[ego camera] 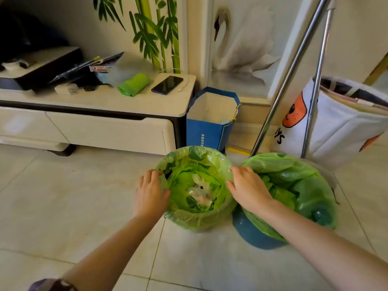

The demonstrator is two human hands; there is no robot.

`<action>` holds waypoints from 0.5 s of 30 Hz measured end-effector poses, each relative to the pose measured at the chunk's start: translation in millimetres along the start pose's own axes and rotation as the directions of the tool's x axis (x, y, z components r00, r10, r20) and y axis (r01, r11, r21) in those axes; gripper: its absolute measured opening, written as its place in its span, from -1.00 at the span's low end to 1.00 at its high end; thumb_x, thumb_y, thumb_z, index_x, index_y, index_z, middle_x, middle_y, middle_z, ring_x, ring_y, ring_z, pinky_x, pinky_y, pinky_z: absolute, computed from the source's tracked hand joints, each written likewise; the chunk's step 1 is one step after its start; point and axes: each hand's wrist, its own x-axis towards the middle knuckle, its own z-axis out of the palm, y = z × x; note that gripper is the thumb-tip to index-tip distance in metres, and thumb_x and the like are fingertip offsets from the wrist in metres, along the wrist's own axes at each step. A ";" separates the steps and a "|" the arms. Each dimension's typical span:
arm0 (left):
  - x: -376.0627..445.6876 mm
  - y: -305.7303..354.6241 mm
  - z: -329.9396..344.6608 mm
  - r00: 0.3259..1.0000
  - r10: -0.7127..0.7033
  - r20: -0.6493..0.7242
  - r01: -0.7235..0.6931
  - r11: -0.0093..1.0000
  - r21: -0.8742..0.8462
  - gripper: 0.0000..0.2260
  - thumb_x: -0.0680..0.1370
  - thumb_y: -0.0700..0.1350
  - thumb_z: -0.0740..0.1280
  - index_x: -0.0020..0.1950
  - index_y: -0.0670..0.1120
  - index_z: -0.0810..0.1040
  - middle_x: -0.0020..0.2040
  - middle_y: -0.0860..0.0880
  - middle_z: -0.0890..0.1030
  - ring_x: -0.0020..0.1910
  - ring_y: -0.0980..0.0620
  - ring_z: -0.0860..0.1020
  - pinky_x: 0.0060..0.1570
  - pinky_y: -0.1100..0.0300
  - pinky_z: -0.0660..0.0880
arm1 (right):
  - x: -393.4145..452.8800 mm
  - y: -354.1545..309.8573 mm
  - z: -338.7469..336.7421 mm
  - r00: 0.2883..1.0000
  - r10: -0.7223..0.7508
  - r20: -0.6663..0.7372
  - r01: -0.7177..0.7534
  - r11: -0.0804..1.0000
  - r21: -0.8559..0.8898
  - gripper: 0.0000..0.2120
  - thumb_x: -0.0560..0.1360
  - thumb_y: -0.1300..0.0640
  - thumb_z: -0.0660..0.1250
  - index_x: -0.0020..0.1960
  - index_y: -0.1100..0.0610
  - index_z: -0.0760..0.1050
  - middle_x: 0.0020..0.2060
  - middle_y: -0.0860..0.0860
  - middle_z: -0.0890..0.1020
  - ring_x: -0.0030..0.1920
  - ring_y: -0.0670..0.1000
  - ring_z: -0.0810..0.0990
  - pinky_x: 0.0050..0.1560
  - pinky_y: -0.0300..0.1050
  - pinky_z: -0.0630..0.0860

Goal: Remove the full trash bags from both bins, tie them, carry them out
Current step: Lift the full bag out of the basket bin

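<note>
Two bins stand side by side on the tiled floor, each lined with a green trash bag. The left bag [190, 219] is folded over its bin's rim and holds crumpled plastic rubbish [199, 194]. The right bag [302, 185] bulges out of a blue bin [249, 234]. My left hand [150, 192] rests on the left rim of the left bag, fingers curled onto the plastic. My right hand [247, 187] lies on that bag's right rim, between the two bins, fingers spread. Whether either hand pinches the plastic is unclear.
A low white cabinet [100, 124] stands behind on the left, carrying a roll of green bags [134, 84], a phone [167, 84] and papers. A blue paper bag [212, 120] sits behind the bins. Metal poles [294, 68] and a white fabric hamper [340, 124] stand at right.
</note>
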 end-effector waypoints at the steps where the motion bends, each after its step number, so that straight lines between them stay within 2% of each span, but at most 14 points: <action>1: -0.9 -1.7 -1.4 0.996 -0.084 0.023 0.086 0.994 -0.063 -0.54 0.47 -0.14 0.33 0.35 -0.11 0.33 0.31 -0.06 0.38 0.26 -0.11 0.37 0.20 0.00 0.42 | -2.1 -1.3 -0.1 1.000 0.009 0.014 -0.008 1.000 -0.021 -0.57 0.57 -0.06 0.16 0.31 0.21 0.35 0.12 0.12 0.58 0.19 0.12 0.46 0.08 -0.01 0.52; 3: -4.2 -1.9 -6.5 0.966 -0.244 0.088 0.257 0.948 -0.187 -0.47 0.49 -0.14 0.34 0.41 -0.16 0.25 0.37 -0.13 0.33 0.31 -0.16 0.36 0.25 -0.04 0.40 | -7.0 -3.8 -0.1 0.999 0.033 0.013 -0.033 0.999 -0.021 -0.53 0.57 -0.07 0.17 0.33 0.23 0.33 0.16 0.14 0.56 0.25 0.15 0.41 0.17 0.00 0.48; 5: -3.0 -2.9 -8.9 0.893 -0.392 0.220 0.442 0.853 -0.276 -0.42 0.51 -0.12 0.34 0.45 -0.20 0.19 0.40 -0.19 0.32 0.34 -0.20 0.37 0.24 -0.05 0.40 | -12.8 -6.6 -0.7 0.997 0.069 0.043 -0.068 0.998 -0.005 -0.52 0.56 -0.08 0.18 0.33 0.25 0.33 0.17 0.15 0.57 0.29 0.18 0.39 0.21 0.02 0.46; 7: -1.8 -4.6 -7.2 0.830 -0.464 0.309 0.555 0.743 -0.374 -0.43 0.52 -0.11 0.33 0.45 -0.22 0.19 0.31 -0.21 0.41 0.25 -0.21 0.44 0.16 -0.04 0.47 | -18.1 -7.4 2.5 0.994 0.092 0.063 -0.093 0.995 0.018 -0.54 0.56 -0.06 0.19 0.30 0.25 0.35 0.18 0.15 0.57 0.31 0.18 0.37 0.22 0.03 0.45; 9: -1.0 -6.4 -5.8 0.804 -0.483 0.347 0.594 0.677 -0.435 -0.49 0.53 -0.13 0.31 0.42 -0.22 0.23 0.17 -0.18 0.47 0.13 -0.19 0.50 0.12 -0.10 0.52 | -21.6 -7.7 6.5 0.993 0.088 0.072 -0.091 0.995 0.041 -0.57 0.56 -0.03 0.20 0.27 0.27 0.36 0.21 0.15 0.55 0.36 0.17 0.32 0.23 0.02 0.45; 11: 0.4 -10.0 -3.5 0.792 -0.482 0.375 0.610 0.648 -0.456 -0.53 0.54 -0.16 0.30 0.41 -0.22 0.25 0.14 -0.19 0.49 0.06 -0.18 0.53 0.06 -0.11 0.56 | -23.8 -8.7 10.6 0.994 0.085 0.074 -0.090 0.994 0.067 -0.58 0.56 0.01 0.19 0.27 0.30 0.37 0.26 0.16 0.50 0.41 0.16 0.28 0.28 0.01 0.43; 15: 4.7 -13.4 -0.6 0.756 -0.473 0.453 0.654 0.563 -0.504 -0.61 0.55 -0.18 0.27 0.36 -0.20 0.31 0.12 -0.22 0.55 0.02 -0.17 0.59 -0.22 0.03 0.59 | -22.3 -12.0 15.2 0.994 0.100 0.041 -0.103 0.991 0.081 -0.59 0.57 0.02 0.19 0.29 0.28 0.37 0.27 0.14 0.47 0.30 0.13 0.37 0.25 -0.03 0.43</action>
